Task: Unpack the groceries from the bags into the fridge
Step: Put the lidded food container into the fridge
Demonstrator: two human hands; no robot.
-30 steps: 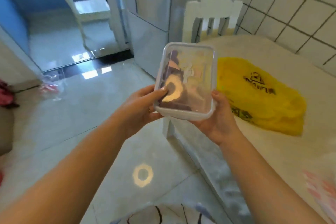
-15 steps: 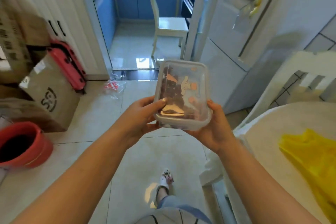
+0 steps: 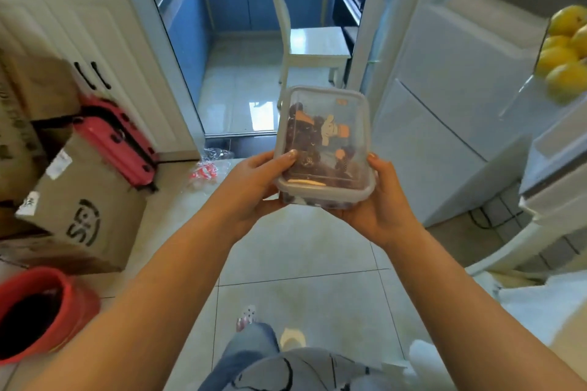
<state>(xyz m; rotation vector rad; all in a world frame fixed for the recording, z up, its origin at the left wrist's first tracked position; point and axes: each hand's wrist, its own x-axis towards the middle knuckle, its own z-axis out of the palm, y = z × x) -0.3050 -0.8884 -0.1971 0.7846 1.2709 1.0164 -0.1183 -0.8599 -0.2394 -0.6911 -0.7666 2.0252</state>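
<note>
Both hands are taken up: the left hand [image 3: 251, 187] and the right hand [image 3: 381, 206] grip a clear lidded plastic container of dark food [image 3: 324, 149] at the frame's centre, above open pale tiled floor [image 3: 301, 263]. Ahead, the doorway in the upper middle is partly blocked by a white wooden chair [image 3: 311, 44]. The left side is crowded: stacked brown cardboard boxes [image 3: 79, 209], a pink hard-shell suitcase [image 3: 117, 143] leaning behind them, and a red plastic bucket [image 3: 41, 311] at the lower left. On the right, the white fridge body [image 3: 444, 124] stands closed low down; at the upper right edge, yellow round fruits [image 3: 562, 54] fill a shelf.
</note>
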